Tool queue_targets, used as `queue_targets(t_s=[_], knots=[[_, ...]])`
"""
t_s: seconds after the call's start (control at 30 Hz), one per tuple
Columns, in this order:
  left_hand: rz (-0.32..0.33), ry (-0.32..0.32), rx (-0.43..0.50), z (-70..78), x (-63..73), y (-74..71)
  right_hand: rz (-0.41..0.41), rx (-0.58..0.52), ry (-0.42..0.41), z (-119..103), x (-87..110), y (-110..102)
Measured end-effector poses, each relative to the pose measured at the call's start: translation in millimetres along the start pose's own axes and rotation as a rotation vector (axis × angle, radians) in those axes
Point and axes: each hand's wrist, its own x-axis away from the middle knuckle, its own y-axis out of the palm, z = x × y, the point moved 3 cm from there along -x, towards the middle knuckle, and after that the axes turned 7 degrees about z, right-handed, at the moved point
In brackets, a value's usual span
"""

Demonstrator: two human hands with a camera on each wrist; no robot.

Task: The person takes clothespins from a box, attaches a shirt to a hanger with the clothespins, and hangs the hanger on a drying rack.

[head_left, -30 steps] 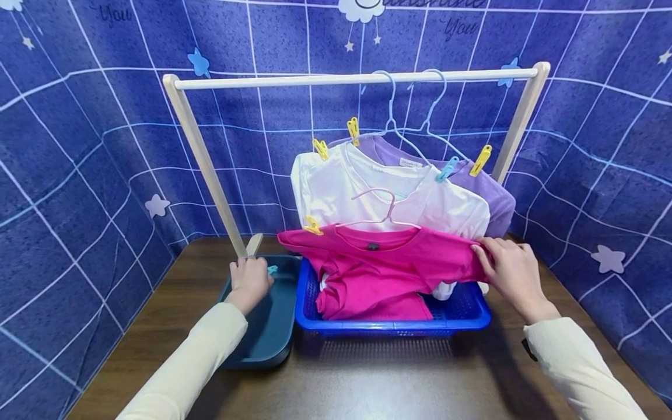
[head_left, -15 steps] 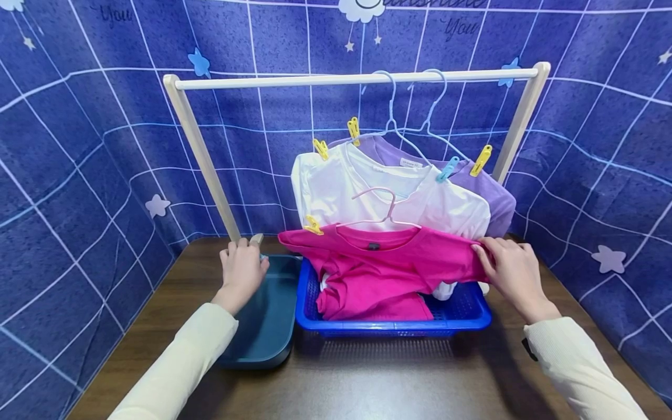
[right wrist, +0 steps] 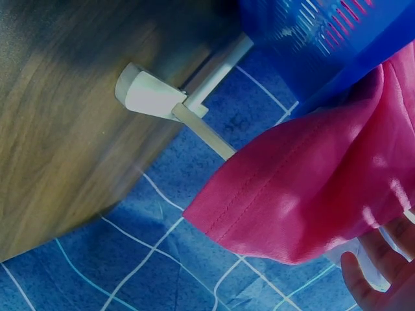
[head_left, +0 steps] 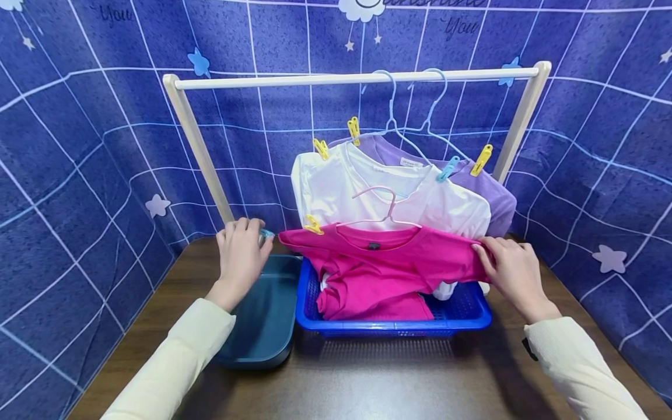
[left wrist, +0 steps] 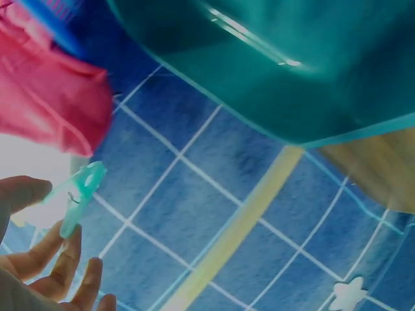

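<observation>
My left hand (head_left: pixel 240 254) pinches a light-blue clothespin (left wrist: pixel 81 194) between thumb and fingers, above the back of the dark teal tray. The pin is just left of the pink shirt's sleeve. On the right, my right hand (head_left: pixel 510 271) holds the other sleeve of the pink shirt (head_left: pixel 367 256) between thumb and fingers. That shirt is on a pink hanger (head_left: pixel 389 204), its lower part bunched in the blue basket (head_left: pixel 394 328). A yellow clothespin (head_left: pixel 313 225) grips its left shoulder.
Behind, a white shirt (head_left: pixel 325 186) and a purple shirt (head_left: pixel 496 195) hang on blue hangers from the rack's white rod (head_left: pixel 289 81), with yellow and blue clothespins on their shoulders. The teal tray (head_left: pixel 268 356) stands left of the basket on the wooden table (head_left: pixel 367 379).
My left hand has risen out of the teal tray with the blue clothespin and moved back, towards the pink shirt's left sleeve. The right hand has stayed on its sleeve.
</observation>
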Motion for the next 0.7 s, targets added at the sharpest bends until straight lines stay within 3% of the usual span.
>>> queue_targets(t_s=[0.4,0.7], knots=[[0.122,0.1,0.069,37.9,-23.5,-24.0,0.008,-0.001,-0.007,0.6,0.5,1.3],[0.184,0.18,0.171,71.6,-28.8,-35.9,-0.001,0.0,0.002,1.2,-0.9,1.2]])
